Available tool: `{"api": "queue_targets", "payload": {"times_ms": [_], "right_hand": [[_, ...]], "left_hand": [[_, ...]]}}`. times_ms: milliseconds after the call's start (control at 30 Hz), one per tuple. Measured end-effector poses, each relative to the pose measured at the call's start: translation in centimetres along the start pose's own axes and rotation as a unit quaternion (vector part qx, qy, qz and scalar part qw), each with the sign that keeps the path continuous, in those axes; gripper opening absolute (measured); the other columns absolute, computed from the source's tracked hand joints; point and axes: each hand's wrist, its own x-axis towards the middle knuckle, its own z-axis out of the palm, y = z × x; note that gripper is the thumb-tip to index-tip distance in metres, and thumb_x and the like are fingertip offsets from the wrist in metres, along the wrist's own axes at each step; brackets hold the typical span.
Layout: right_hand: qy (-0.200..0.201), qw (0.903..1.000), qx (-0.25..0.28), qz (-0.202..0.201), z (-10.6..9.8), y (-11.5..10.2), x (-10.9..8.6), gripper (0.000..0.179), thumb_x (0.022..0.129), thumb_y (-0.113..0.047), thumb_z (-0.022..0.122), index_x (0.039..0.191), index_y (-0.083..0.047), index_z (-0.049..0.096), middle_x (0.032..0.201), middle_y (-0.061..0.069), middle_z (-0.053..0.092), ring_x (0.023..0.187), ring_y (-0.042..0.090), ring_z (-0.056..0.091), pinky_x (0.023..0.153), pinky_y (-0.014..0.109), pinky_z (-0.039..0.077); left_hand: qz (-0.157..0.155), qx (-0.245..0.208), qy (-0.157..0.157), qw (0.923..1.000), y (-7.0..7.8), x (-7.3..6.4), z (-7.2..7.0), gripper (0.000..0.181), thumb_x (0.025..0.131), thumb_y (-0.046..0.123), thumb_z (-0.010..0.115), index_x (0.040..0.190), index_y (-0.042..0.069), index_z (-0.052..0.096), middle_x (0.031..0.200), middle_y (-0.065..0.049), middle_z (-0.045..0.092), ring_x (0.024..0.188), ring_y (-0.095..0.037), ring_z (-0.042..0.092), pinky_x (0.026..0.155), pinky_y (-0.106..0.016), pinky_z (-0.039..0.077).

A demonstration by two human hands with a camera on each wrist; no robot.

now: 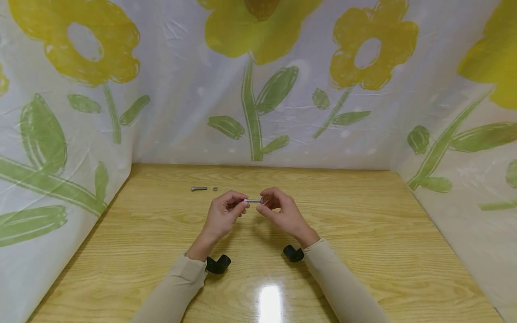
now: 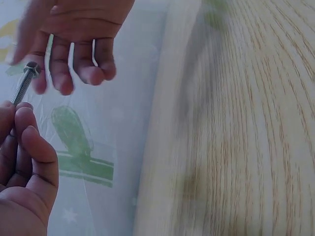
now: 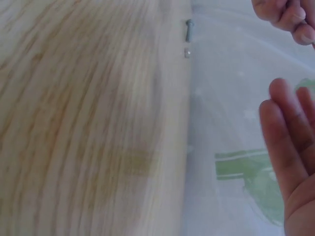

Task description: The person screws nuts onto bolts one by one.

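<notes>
A silver bolt [image 1: 253, 201] is held level above the table, pinched between the thumb and fingertips of my left hand [image 1: 224, 211]. The bolt's left end is covered by those fingers. On its right end sits a hex nut [image 2: 32, 69]. My right hand [image 1: 284, 214] is around that end, thumb below and index finger above, with the nut showing between them. Seen from the left wrist, the fingers of the right hand [image 2: 83, 24] are spread and nearly straight, and its thumb is blurred.
Behind the left hand, a second bolt [image 1: 199, 189] and a loose nut [image 1: 215, 189] lie on the wooden table [image 1: 363, 215]. One black elbow-shaped piece [image 1: 218, 264] is by the left sleeve, another black elbow-shaped piece [image 1: 292, 253] by the right. A flowered sheet [image 1: 173, 112] encloses the table.
</notes>
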Motion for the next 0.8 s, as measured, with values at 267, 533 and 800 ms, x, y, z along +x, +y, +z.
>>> {"api": "queue_targets", "payload": {"times_ms": [267, 533, 800], "right_hand": [[-0.01, 0.9984, 0.028, -0.049, -0.03, 0.22, 0.28, 0.017, 0.094, 0.003, 0.056, 0.111, 0.007, 0.055, 0.09, 0.015, 0.062, 0.077, 0.033, 0.065, 0.07, 0.034, 0.055], [-0.007, 0.9996, -0.027, -0.011, -0.08, -0.47, 0.22, 0.017, 0.101, -0.009, 0.048, 0.096, -0.001, 0.062, 0.088, 0.018, 0.061, 0.08, 0.031, 0.062, 0.069, 0.032, 0.05], [-0.002, 1.0, 0.002, -0.001, -0.13, -0.43, 0.16, 0.023, 0.096, -0.008, 0.058, 0.117, 0.001, 0.055, 0.099, 0.019, 0.061, 0.083, 0.032, 0.063, 0.074, 0.043, 0.051]], "left_hand": [[-0.013, 0.002, 0.008, 0.9999, -0.06, -0.01, -0.01, 0.018, 0.092, 0.0, 0.061, 0.107, -0.011, 0.063, 0.093, -0.028, 0.065, 0.081, -0.05, 0.058, 0.068, -0.039, 0.054], [-0.006, 0.001, 0.008, 1.0, 0.04, -0.04, 0.05, 0.017, 0.092, 0.0, 0.061, 0.105, -0.01, 0.064, 0.091, -0.026, 0.066, 0.08, -0.049, 0.059, 0.067, -0.037, 0.055], [-0.008, 0.001, 0.009, 0.9999, 0.1, -0.03, -0.04, 0.017, 0.091, -0.001, 0.062, 0.105, -0.011, 0.063, 0.09, -0.025, 0.066, 0.078, -0.045, 0.06, 0.068, -0.045, 0.054]]}}
